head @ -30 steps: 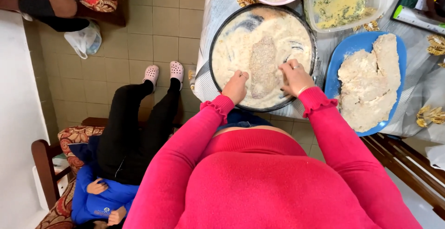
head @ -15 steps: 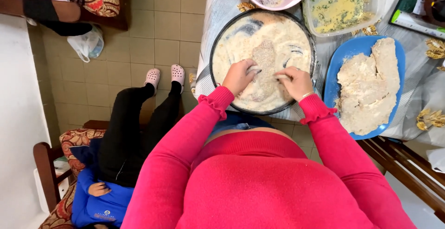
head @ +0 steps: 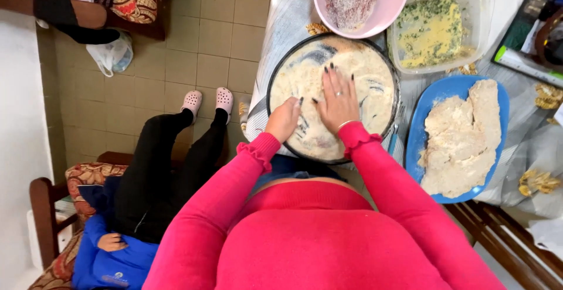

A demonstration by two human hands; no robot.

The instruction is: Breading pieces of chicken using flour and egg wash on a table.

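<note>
A round dark pan full of pale breadcrumbs sits at the table's near edge. My right hand lies flat in it, fingers spread, palm pressed down on a breaded cutlet that is hidden underneath. My left hand rests at the pan's left side with its fingers curled in the crumbs; I cannot tell whether it holds anything. Both arms wear bright pink sleeves.
A pink bowl with a crumbed piece and a clear tub of yellow egg with herbs stand behind the pan. A blue plate of breaded cutlets lies to the right. A person in black trousers sits on the left.
My right hand has opened and moved onto the cutlet, pressing it flat. My left hand has drawn back to the pan's left side. The view has shifted a little.
</note>
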